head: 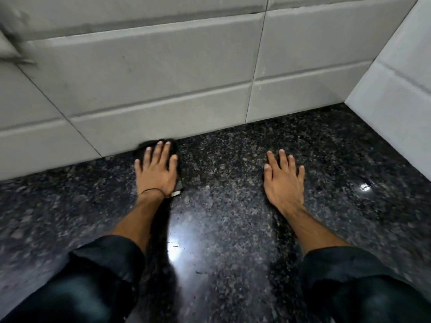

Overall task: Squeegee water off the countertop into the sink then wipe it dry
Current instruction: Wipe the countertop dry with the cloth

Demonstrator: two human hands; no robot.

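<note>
**Item: cloth** (142,149), dark, lying left of frame centre, bunched against the foot of the tile wall (163,78). Mostly covered by a hand; a fuzzy edge shows past the fingertips, and a pale tag (176,194) shows by the wrist.

**Handling (judged):** soft, light and limp. It will fold or skid on wet stone unless pressed from above, so a flat palm across its middle is the best hold.

**Left hand** (157,170): spread flat on the cloth with fingers straight, pressing rather than gripping.

**Right hand** (283,177): right of centre, well apart from the cloth, fingers straight and splayed on bare stone, holding nothing.

**Countertop** (233,229): black speckled granite, glossy, with bright glare low in the centre. Probably slick.

**Not in view:** sink, squeegee.

**Upper left:** a blurred grey object (14,43), unidentifiable.
</note>
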